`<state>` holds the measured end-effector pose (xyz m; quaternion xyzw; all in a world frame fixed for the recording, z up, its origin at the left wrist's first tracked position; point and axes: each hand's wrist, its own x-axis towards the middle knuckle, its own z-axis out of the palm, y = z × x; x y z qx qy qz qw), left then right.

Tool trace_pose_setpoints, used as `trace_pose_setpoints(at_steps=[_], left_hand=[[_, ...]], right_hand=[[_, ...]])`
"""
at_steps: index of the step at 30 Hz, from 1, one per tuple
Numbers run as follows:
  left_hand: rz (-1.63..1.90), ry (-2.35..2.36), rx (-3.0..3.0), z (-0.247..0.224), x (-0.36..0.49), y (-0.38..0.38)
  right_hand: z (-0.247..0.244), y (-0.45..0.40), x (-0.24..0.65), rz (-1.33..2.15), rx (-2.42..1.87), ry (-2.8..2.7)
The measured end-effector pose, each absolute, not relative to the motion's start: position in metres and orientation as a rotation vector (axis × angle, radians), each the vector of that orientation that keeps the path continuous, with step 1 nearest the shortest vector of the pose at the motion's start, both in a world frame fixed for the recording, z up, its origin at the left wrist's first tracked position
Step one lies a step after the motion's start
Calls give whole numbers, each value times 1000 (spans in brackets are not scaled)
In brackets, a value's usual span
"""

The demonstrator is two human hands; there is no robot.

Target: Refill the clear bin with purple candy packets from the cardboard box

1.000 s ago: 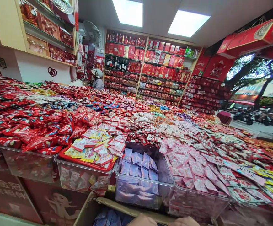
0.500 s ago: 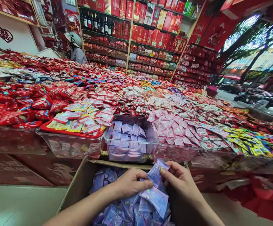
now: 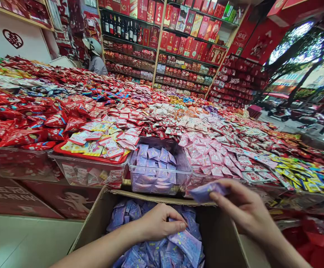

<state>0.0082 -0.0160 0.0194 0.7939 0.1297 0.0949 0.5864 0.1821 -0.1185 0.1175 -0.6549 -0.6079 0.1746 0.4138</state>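
Note:
My left hand (image 3: 164, 223) is over the open cardboard box (image 3: 220, 230), its thumb and fingers pinching a purple packet (image 3: 188, 245) that hangs down toward the right. Loose purple packets (image 3: 148, 253) lie below it inside the box. Above the box's right rear edge, my right hand (image 3: 240, 201) holds another purple packet (image 3: 208, 191) between thumb and fingers. Just behind the box stands a clear plastic bin (image 3: 158, 178) with purple packets arranged in rows, some standing room showing at its right side.
Bins of pink packets (image 3: 212, 160), yellow and pink packets (image 3: 100, 139) and red packets (image 3: 25, 130) flank the purple bin. A person in a helmet (image 3: 96, 57) is at the back left, near shelves of bottles and red boxes.
My right hand has moved right and slightly up with its packet, away from my left hand. My left hand keeps its packet over the box. The view has shifted slightly.

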Motion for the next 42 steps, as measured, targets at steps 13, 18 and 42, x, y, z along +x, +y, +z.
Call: trace_pose_setpoints(at_steps=[13,18,42], left_hand=[[264,443,1996,12,7,-15],[291,439,2027,11,7,-14],[305,383,2130,14,7,-12]], right_hand=[[161,24,170,261,-1982,-2679],[155,38,159,291,-1999,-2856],[156,55,142,282,-2139,-3144]])
